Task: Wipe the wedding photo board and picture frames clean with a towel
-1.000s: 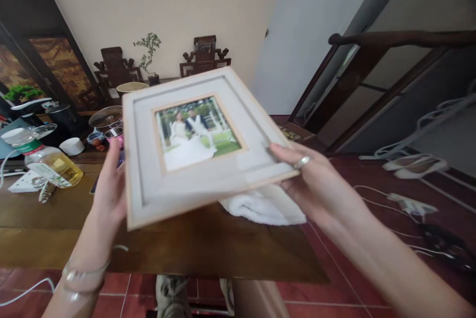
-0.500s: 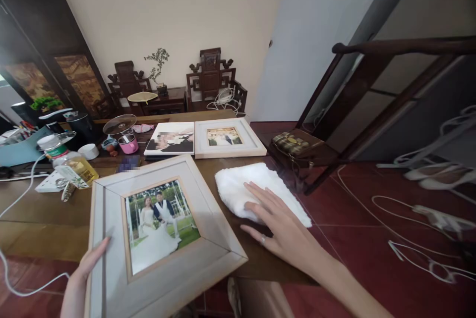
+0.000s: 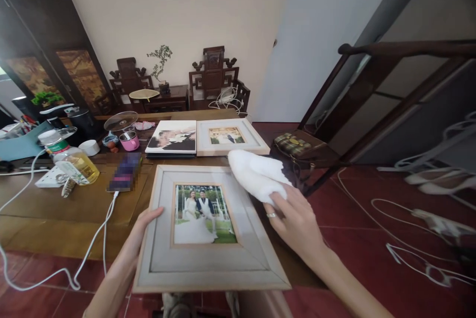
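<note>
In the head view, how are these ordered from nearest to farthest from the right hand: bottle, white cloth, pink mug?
1. White cloth: held in the right hand.
2. Pink mug: to the left, on the table.
3. Bottle: farther left on the same table.

Right grip (image 3: 297,216), spread flat over the towel (image 3: 255,172) half a second ago, now clasps it, bunched and raised at the upper right corner of the picture frame (image 3: 208,262). Frame shifted right, sitting squarer. Phone (image 3: 125,172), mostly covered before, now exposed, charging cable (image 3: 110,211) too.
</note>
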A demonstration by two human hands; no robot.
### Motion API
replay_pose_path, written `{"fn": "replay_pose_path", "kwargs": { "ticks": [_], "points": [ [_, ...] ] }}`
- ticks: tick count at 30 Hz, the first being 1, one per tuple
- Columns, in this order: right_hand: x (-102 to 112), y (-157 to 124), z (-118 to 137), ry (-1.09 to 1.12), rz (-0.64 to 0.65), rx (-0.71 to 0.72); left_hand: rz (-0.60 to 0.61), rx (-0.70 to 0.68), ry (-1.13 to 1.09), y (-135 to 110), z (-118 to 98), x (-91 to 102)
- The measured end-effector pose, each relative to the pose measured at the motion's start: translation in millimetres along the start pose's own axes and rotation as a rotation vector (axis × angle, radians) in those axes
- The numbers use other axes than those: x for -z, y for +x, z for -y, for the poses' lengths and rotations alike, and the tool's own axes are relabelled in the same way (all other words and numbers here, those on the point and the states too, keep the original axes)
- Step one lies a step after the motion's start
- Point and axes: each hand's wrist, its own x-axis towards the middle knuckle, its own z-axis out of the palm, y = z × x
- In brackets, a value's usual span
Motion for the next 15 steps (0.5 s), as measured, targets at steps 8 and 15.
{"fn": "replay_pose_path", "kwargs": {
  "ticks": [8,15],
  "points": [
    [-10.0,0.8,5.5,0.014,0.086,0.044,0.073,-0.119,0.004,18.1,-2.3,-19.1],
    [-18.0,4.4,4.5,0.05,0.237,0.04,-0.109,-0.424,0.337,24.0,-14.1,-12.5]
  ]
}}
